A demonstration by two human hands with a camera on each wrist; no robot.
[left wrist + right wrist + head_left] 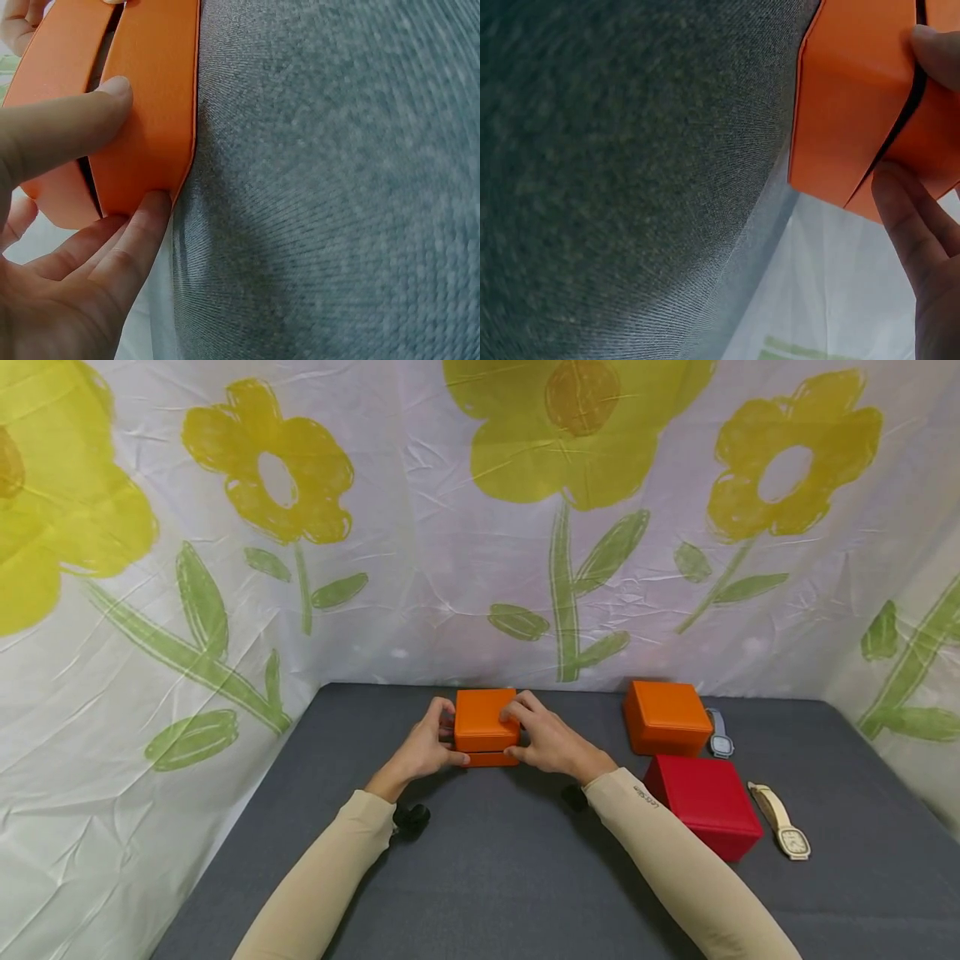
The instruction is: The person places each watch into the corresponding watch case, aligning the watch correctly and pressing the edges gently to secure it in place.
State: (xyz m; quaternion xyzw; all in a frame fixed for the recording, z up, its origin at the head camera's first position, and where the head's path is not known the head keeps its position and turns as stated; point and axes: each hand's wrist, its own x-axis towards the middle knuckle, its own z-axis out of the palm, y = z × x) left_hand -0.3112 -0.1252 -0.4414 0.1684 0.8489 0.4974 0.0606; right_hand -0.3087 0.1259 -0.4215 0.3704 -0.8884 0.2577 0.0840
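1. We are looking down our two sleeved forearms, which are running from the near edge of the grey table [480, 877] up toward its middle.
2. We are gripping an orange box [486, 720] with both hands; it is sitting on the table at about twelve o'clock from us, short of the far edge.
3. Our left hand [426, 747] is clamping the box's nine o'clock side, fingers curled over the upper edge and thumb low on the near face. In the left wrist view the thumb [67, 131] is lying across the dark seam between lid and base, and a finger [139, 232] is pressing the corner.
4. Our right hand [543, 737] is clamping the three o'clock side, fingers curled onto the lid. In the right wrist view a fingertip [937, 56] is resting on the seam and another finger [907, 217] is pressing below it.
5. The seam is showing as a narrow dark gap in both wrist views; we cannot tell how far the lid is raised.
6. At about four o'clock from the box, a red box [708, 802] is sitting, with a cream watch [783, 822] lying just beside it at three o'clock.
7. Farther off, at three o'clock from the held box, a second orange box [666, 717] is standing, with a grey-blue watch [720, 735] just beside it.
8. Beyond the table, a white sheet printed with yellow flowers [465, 543] is hanging.
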